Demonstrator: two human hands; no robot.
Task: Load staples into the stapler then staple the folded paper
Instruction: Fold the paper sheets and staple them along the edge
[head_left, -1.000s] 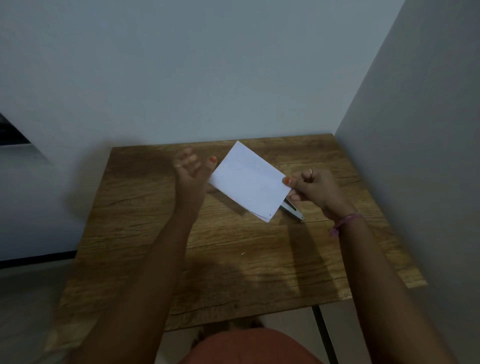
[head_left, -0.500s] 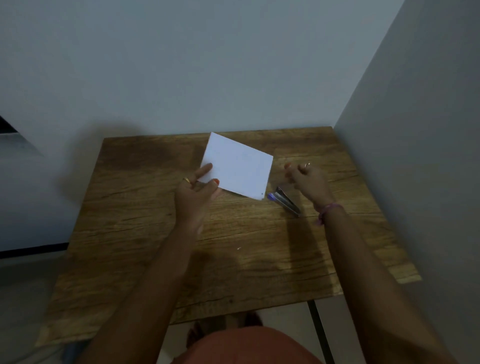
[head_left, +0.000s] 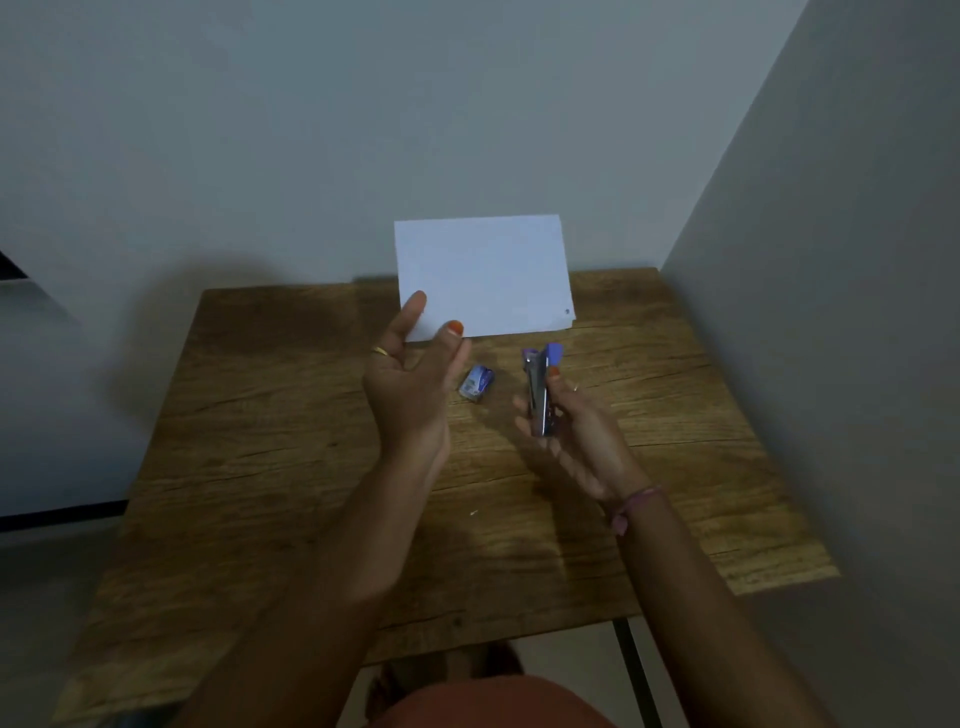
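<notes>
**One head-worn view, looking forward and down over a small table**

There is a single view, from a wide-angle camera worn on the person's head. It faces forward and steeply down onto a wooden table (head_left: 649, 519) that fills the middle of the frame, close below the camera. Both forearms enter from the bottom edge and run up toward the centre, the left hand (head_left: 410, 384) and right hand (head_left: 576, 431) meeting near mid-frame. A pale wall (head_left: 363, 130) fills the upper half; a second wall slants down the right side. Floor shows at lower left. With no second view, no part of the scene is shared.
</notes>
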